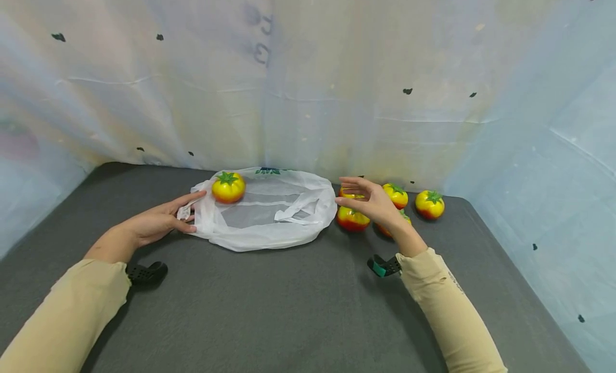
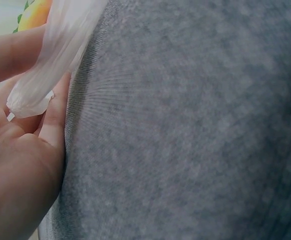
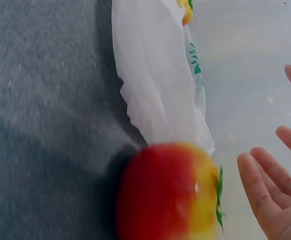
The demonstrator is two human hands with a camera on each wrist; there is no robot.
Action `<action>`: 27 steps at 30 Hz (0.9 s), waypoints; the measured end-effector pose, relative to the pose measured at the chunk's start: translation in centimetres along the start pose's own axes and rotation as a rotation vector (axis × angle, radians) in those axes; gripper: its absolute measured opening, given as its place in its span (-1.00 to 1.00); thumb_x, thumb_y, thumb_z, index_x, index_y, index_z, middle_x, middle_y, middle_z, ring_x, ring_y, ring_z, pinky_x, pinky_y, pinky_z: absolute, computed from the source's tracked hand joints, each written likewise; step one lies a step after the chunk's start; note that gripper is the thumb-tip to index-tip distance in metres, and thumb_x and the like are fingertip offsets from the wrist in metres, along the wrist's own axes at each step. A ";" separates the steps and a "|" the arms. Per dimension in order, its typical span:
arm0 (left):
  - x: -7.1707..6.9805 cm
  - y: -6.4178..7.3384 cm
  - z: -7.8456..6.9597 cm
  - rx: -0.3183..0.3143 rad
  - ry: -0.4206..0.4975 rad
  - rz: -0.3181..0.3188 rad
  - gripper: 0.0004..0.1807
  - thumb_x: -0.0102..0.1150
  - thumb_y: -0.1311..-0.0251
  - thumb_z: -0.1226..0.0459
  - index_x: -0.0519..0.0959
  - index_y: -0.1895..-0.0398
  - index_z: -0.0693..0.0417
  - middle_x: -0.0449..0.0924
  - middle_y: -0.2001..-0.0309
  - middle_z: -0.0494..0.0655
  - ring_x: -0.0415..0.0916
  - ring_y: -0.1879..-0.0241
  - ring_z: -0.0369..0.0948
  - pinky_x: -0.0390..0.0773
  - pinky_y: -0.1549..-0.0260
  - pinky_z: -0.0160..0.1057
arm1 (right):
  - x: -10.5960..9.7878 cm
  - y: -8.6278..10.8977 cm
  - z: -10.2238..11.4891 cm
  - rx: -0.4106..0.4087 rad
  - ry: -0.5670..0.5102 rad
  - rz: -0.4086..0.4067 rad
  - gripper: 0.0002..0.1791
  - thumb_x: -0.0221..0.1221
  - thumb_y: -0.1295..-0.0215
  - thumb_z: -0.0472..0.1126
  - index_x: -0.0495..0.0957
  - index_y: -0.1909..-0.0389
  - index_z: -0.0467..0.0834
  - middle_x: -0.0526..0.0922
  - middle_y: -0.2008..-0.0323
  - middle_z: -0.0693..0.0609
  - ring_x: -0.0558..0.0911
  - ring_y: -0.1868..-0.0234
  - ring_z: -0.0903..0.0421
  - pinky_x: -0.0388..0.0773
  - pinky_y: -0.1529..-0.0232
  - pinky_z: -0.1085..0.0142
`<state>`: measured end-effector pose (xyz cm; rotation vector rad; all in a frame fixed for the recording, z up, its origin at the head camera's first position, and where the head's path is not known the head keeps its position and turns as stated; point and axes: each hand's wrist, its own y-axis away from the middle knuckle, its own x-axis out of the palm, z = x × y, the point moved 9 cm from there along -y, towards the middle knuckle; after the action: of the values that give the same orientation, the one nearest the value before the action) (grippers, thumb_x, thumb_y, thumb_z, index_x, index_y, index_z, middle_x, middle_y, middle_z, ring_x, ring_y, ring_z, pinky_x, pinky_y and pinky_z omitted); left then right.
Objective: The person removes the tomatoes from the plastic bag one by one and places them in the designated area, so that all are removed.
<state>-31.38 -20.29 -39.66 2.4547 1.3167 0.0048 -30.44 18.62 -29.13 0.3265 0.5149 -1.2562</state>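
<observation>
A thin white plastic bag (image 1: 269,239) lies on the dark table with its mouth spread. One yellow-and-red toy tomato (image 1: 228,187) sits at its left side. My left hand (image 1: 161,220) touches the bag's left end with spread fingers, and in the left wrist view a strip of the bag (image 2: 50,65) hangs across the fingers. My right hand (image 1: 372,202) hovers with parted fingers over several more tomatoes right of the bag. In the right wrist view a large red-and-yellow tomato (image 3: 168,192) is apart from the fingers (image 3: 258,182), which hold nothing.
Beyond the right hand stand other tomatoes, one at the far right (image 1: 430,204) and one near the back (image 1: 396,195). A pale sheet wall (image 1: 313,95) rises behind the table (image 1: 269,314), and another sheet (image 1: 553,202) borders its right side.
</observation>
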 end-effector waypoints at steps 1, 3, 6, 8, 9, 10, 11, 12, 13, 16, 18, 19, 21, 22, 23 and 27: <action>0.0 0.0 0.0 0.001 0.001 -0.001 0.03 0.23 -0.16 0.37 -0.23 -0.54 -0.13 -0.88 -0.44 0.03 -0.88 -0.38 0.19 -0.57 -0.13 0.51 | 0.2 -0.1 0.0 -0.002 -0.006 0.001 -0.40 0.29 -0.21 -0.06 0.40 -0.28 -0.03 0.42 -0.28 -0.12 0.43 -0.27 -0.11 0.50 -0.13 0.02; 0.0 0.0 0.0 0.003 0.001 -0.004 0.03 0.23 -0.16 0.37 -0.22 -0.54 -0.13 -0.88 -0.44 0.03 -0.88 -0.38 0.19 -0.57 -0.13 0.51 | 0.7 -0.4 0.1 -0.004 -0.017 0.009 -0.40 0.28 -0.21 -0.07 0.40 -0.28 -0.04 0.42 -0.28 -0.14 0.42 -0.28 -0.13 0.49 -0.15 0.01; -0.1 0.0 0.0 0.004 0.002 -0.007 0.04 0.24 -0.15 0.37 -0.22 -0.54 -0.13 -0.88 -0.44 0.03 -0.89 -0.38 0.18 -0.58 -0.12 0.50 | 1.3 -0.7 0.3 -0.021 -0.014 0.023 -0.41 0.27 -0.23 -0.08 0.40 -0.28 -0.07 0.40 -0.29 -0.18 0.41 -0.28 -0.14 0.46 -0.17 0.00; -0.1 0.0 0.0 0.003 0.002 -0.009 0.04 0.24 -0.15 0.37 -0.22 -0.54 -0.13 -0.88 -0.44 0.03 -0.89 -0.37 0.18 -0.58 -0.12 0.50 | 1.7 -1.0 0.6 -0.037 -0.009 0.027 -0.42 0.26 -0.24 -0.10 0.41 -0.28 -0.08 0.42 -0.28 -0.17 0.42 -0.28 -0.13 0.45 -0.18 0.00; -0.1 0.0 0.0 0.003 0.002 -0.009 0.04 0.24 -0.15 0.37 -0.22 -0.54 -0.13 -0.88 -0.44 0.03 -0.89 -0.37 0.18 -0.58 -0.12 0.50 | 1.9 -1.1 0.8 -0.045 -0.006 0.028 -0.43 0.26 -0.24 -0.11 0.41 -0.27 -0.08 0.42 -0.28 -0.16 0.43 -0.27 -0.12 0.45 -0.18 0.01; -0.1 0.0 0.0 0.004 0.003 -0.008 0.04 0.24 -0.15 0.37 -0.22 -0.54 -0.13 -0.88 -0.43 0.03 -0.89 -0.37 0.18 -0.59 -0.12 0.50 | 2.1 -1.2 1.0 -0.053 -0.002 0.028 -0.44 0.26 -0.24 -0.12 0.41 -0.27 -0.08 0.43 -0.28 -0.15 0.43 -0.27 -0.12 0.46 -0.18 0.01; -0.1 0.0 0.0 0.005 0.003 -0.007 0.04 0.24 -0.15 0.37 -0.22 -0.54 -0.12 -0.88 -0.43 0.03 -0.89 -0.37 0.18 -0.59 -0.12 0.50 | 2.3 -1.3 1.2 -0.060 -0.002 0.028 -0.44 0.27 -0.24 -0.13 0.42 -0.27 -0.08 0.44 -0.27 -0.14 0.44 -0.26 -0.12 0.46 -0.18 0.01; -0.1 0.0 -0.1 0.006 0.004 -0.007 0.04 0.24 -0.15 0.37 -0.22 -0.54 -0.12 -0.88 -0.43 0.03 -0.89 -0.37 0.18 -0.59 -0.13 0.50 | 2.5 -1.5 1.3 -0.064 -0.004 0.029 -0.44 0.27 -0.23 -0.14 0.42 -0.27 -0.08 0.45 -0.27 -0.14 0.45 -0.26 -0.12 0.46 -0.18 0.02; 0.0 -0.1 -0.1 0.007 0.003 -0.006 0.04 0.24 -0.15 0.38 -0.22 -0.54 -0.12 -0.88 -0.43 0.03 -0.89 -0.37 0.18 -0.59 -0.13 0.50 | 2.7 -1.5 1.4 -0.065 -0.010 0.029 -0.44 0.28 -0.22 -0.14 0.42 -0.26 -0.08 0.45 -0.26 -0.13 0.45 -0.26 -0.12 0.47 -0.18 0.02; 0.0 -0.1 -0.3 0.014 -0.001 -0.002 0.04 0.24 -0.14 0.38 -0.22 -0.54 -0.11 -0.89 -0.43 0.03 -0.89 -0.37 0.18 -0.58 -0.13 0.49 | 3.4 -1.8 1.6 -0.073 -0.025 0.042 -0.42 0.28 -0.22 -0.16 0.41 -0.27 -0.12 0.45 -0.26 -0.12 0.44 -0.26 -0.12 0.46 -0.18 0.04; 0.0 -0.1 -0.3 0.014 -0.003 -0.002 0.04 0.24 -0.14 0.38 -0.22 -0.54 -0.11 -0.88 -0.43 0.04 -0.89 -0.38 0.18 -0.58 -0.13 0.50 | 4.0 -2.0 1.7 -0.081 -0.034 0.058 -0.42 0.27 -0.22 -0.17 0.41 -0.27 -0.14 0.44 -0.27 -0.13 0.44 -0.26 -0.12 0.46 -0.19 0.05; 0.0 -0.1 -0.3 0.013 -0.003 -0.002 0.04 0.24 -0.14 0.38 -0.22 -0.54 -0.11 -0.88 -0.43 0.04 -0.89 -0.38 0.18 -0.58 -0.13 0.50 | 4.3 -2.0 1.8 -0.087 -0.040 0.067 -0.43 0.27 -0.22 -0.17 0.41 -0.27 -0.15 0.44 -0.27 -0.14 0.43 -0.27 -0.12 0.45 -0.19 0.04; 0.0 -0.1 -0.3 0.014 -0.002 -0.003 0.04 0.24 -0.15 0.38 -0.22 -0.54 -0.11 -0.88 -0.43 0.04 -0.89 -0.38 0.18 -0.58 -0.13 0.50 | 4.9 -2.2 1.9 -0.102 -0.042 0.084 -0.43 0.26 -0.23 -0.18 0.41 -0.26 -0.17 0.44 -0.27 -0.14 0.43 -0.26 -0.13 0.44 -0.21 0.05; 0.0 -0.1 -0.3 0.014 -0.002 -0.004 0.04 0.24 -0.14 0.38 -0.22 -0.54 -0.11 -0.88 -0.43 0.04 -0.88 -0.38 0.18 -0.57 -0.13 0.50 | 5.2 -2.3 2.0 -0.107 -0.045 0.087 -0.44 0.27 -0.23 -0.19 0.42 -0.25 -0.16 0.45 -0.26 -0.13 0.44 -0.26 -0.14 0.44 -0.20 0.05; 0.0 0.0 -0.3 0.014 -0.003 -0.005 0.04 0.24 -0.14 0.38 -0.22 -0.54 -0.11 -0.88 -0.44 0.04 -0.88 -0.38 0.18 -0.57 -0.13 0.50 | 5.5 -2.4 2.1 -0.113 -0.045 0.089 -0.45 0.27 -0.23 -0.19 0.42 -0.25 -0.16 0.46 -0.26 -0.12 0.44 -0.26 -0.15 0.44 -0.21 0.05; 0.0 0.0 -0.2 0.010 -0.004 -0.004 0.04 0.24 -0.14 0.38 -0.23 -0.54 -0.10 -0.88 -0.43 0.04 -0.89 -0.38 0.18 -0.58 -0.13 0.50 | 6.3 -2.7 2.4 -0.129 -0.035 0.089 -0.47 0.26 -0.23 -0.20 0.44 -0.23 -0.16 0.50 -0.22 -0.09 0.46 -0.23 -0.17 0.46 -0.20 0.06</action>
<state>-31.39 -20.24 -39.51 2.4585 1.3233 -0.0081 -31.18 11.49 -30.34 0.2163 0.5424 -1.1349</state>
